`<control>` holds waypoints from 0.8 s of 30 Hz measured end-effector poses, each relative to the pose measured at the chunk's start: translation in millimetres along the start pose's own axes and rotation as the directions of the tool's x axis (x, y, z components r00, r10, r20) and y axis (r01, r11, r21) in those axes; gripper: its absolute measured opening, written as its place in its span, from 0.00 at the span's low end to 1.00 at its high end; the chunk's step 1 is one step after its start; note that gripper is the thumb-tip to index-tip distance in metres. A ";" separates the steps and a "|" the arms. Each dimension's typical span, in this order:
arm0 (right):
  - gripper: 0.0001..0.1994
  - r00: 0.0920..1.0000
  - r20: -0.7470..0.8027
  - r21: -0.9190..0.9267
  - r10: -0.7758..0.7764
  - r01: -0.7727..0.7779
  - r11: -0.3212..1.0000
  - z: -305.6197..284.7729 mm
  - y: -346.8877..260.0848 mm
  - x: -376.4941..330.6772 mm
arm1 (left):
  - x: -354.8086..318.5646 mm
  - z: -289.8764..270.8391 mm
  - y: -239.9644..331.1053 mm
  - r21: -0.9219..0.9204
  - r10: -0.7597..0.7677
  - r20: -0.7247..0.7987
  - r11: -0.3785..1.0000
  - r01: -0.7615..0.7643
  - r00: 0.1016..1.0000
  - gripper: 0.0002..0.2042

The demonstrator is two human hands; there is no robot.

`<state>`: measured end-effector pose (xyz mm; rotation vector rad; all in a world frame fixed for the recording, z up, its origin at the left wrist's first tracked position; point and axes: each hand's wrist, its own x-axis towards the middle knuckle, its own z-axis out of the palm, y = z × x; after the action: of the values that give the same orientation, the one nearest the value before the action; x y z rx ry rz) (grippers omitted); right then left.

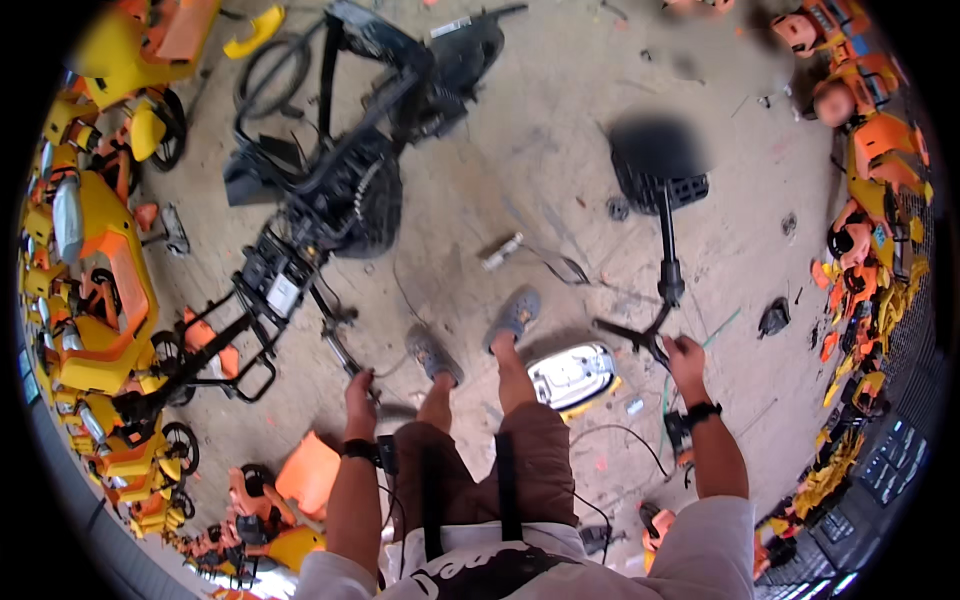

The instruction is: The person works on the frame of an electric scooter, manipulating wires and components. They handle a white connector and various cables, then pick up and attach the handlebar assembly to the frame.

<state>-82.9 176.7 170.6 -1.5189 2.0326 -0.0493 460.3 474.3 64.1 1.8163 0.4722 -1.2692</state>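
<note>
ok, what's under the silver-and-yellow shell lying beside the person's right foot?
The silver-and-yellow plastic shell lies on the dusty concrete floor; a thin black cable runs beside it. Whatever lies directly beneath is covered.

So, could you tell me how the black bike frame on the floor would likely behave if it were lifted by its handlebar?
The black bike frame looks metal and bulky, so probably stiff and heavy. Held at one end by the left hand, it would likely swing or tip, wheel dragging.
</note>
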 end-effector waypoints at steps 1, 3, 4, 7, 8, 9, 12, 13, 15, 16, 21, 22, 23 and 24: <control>0.18 1.000 -0.007 0.036 -0.007 0.007 0.999 -24.0 4.2 -20.4 | 5.6 -2.2 2.4 0.062 -0.032 -0.049 0.997 0.035 0.998 0.14; 0.18 0.999 -0.046 0.118 0.023 -0.017 0.993 -69.1 -25.0 -60.6 | 8.5 0.0 12.7 0.249 -0.056 -0.076 0.966 0.073 0.996 0.16; 0.18 0.995 -0.094 0.156 0.016 -0.001 0.988 -89.0 -28.9 -77.9 | 5.7 5.0 21.2 0.372 -0.052 -0.035 0.926 0.062 0.998 0.17; 0.20 0.972 -0.225 0.026 -0.065 0.073 0.997 -156.1 -47.3 -119.4 | -6.8 16.6 37.1 0.639 0.217 0.300 0.677 -0.365 0.929 0.16; 0.21 0.958 -0.267 -0.029 -0.102 0.098 0.995 -178.9 -59.1 -132.4 | -14.6 25.9 49.5 0.656 0.300 0.451 0.527 -0.540 0.841 0.15; 0.21 0.932 -0.340 -0.102 -0.129 0.099 0.990 -198.3 -73.6 -149.0 | -28.2 27.7 57.8 0.641 0.317 0.534 0.454 -0.620 0.784 0.14; 0.20 0.836 -0.476 -0.231 -0.275 0.183 0.956 -246.2 -109.0 -199.7 | -66.7 36.9 95.8 0.536 0.142 0.676 0.579 -0.615 0.723 0.13; 0.18 0.833 -0.484 -0.284 -0.270 0.142 0.948 -263.3 -125.7 -220.0 | -89.9 42.7 115.6 0.477 0.195 0.745 0.514 -0.713 0.638 0.11; 0.17 0.757 -0.541 -0.368 -0.367 0.180 0.912 -291.0 -139.4 -248.2 | -119.7 47.7 144.4 0.408 0.228 0.767 0.549 -0.730 0.599 0.11; 0.17 0.716 -0.561 -0.412 -0.415 0.194 0.890 -302.8 -144.7 -261.7 | -133.7 48.2 157.3 0.373 0.243 0.776 0.567 -0.735 0.582 0.11; 0.16 0.516 -0.667 -0.498 -0.537 0.227 0.837 -360.2 -157.2 -316.8 | -189.6 55.6 216.6 0.202 0.356 0.854 0.445 -0.872 0.379 0.10; 0.17 0.483 -0.700 -0.480 -0.526 0.227 0.847 -367.8 -158.8 -326.0 | -203.3 61.3 226.5 0.177 0.366 0.853 0.468 -0.866 0.372 0.09; 0.17 0.459 -0.727 -0.456 -0.510 0.233 0.859 -368.5 -159.1 -328.9 | -221.4 59.7 237.8 0.165 0.372 0.848 0.490 -0.856 0.377 0.09; 0.17 0.433 -0.753 -0.432 -0.495 0.241 0.869 -370.2 -159.2 -331.0 | -232.6 62.5 245.5 0.153 0.379 0.843 0.512 -0.845 0.382 0.08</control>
<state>-65.3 299.2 677.2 -2.4474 2.3900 -0.9338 500.9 320.6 369.0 1.4384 -1.1631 -1.4436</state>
